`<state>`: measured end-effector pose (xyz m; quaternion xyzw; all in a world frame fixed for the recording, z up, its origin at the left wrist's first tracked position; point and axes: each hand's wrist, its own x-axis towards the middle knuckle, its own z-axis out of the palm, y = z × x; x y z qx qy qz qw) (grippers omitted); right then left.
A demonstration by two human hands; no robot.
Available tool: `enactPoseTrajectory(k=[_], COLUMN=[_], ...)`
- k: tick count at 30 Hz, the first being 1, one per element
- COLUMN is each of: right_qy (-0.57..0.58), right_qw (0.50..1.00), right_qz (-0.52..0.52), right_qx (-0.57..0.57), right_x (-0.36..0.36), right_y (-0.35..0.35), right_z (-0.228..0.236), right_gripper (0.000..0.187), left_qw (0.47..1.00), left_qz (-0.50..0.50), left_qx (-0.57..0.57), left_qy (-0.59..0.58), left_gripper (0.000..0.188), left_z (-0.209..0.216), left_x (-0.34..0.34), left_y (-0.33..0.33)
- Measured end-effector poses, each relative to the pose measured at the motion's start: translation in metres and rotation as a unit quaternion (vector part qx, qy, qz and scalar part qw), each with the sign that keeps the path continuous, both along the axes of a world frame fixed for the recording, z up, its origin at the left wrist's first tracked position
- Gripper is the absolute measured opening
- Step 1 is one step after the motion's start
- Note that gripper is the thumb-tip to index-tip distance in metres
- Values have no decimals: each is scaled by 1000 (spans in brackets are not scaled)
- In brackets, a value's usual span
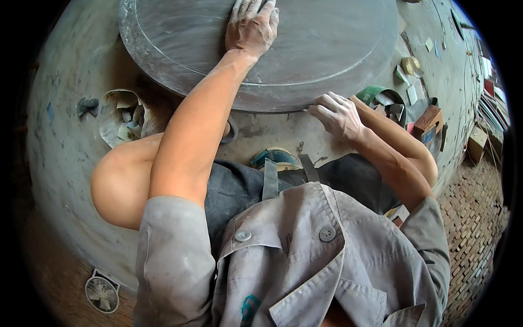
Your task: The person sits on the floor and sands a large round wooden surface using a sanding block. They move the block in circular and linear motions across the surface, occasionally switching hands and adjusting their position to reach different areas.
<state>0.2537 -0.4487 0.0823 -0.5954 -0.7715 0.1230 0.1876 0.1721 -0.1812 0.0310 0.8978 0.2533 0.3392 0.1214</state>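
A large round grey slab (180, 32) with a pale scribed ring near its rim fills the top of the view, streaked with dust. My left hand (252, 27) lies on its upper face, fingers stretched out and pale with dust. Whether anything thin is under that palm is hidden. At the slab's near edge, to the right, my right hand (340, 117) is closed, its fingers curled and pinched together by the rim. What those fingers hold, if anything, cannot be made out.
On the left stands a pale round container (111, 117) with scraps inside, beside a dark lump (87, 107). To the right are a green-edged container (373, 92), a brown block (427, 120) and a yellowish lump (412, 66). A fan (102, 294) sits lower left; bricks (471, 212) pave the right.
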Motion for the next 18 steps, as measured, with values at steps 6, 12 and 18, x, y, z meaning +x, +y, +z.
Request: enactPoseTrajectory(k=[6, 12, 18], right_qy=[8, -12, -18], right_qw=[999, 1000, 999], right_qz=[-34, 1, -25], right_qx=[4, -14, 19], right_x=[-95, -22, -73], right_y=[58, 9, 39], right_z=[-16, -6, -17], right_gripper=[31, 23, 26], left_qw=[1000, 1000, 1000], left_qz=[-4, -3, 4], left_qx=[1, -2, 1], left_qy=[-1, -6, 4], left_gripper=[33, 34, 35], left_z=[-3, -3, -5], left_x=[0, 0, 2], left_y=[1, 3, 2])
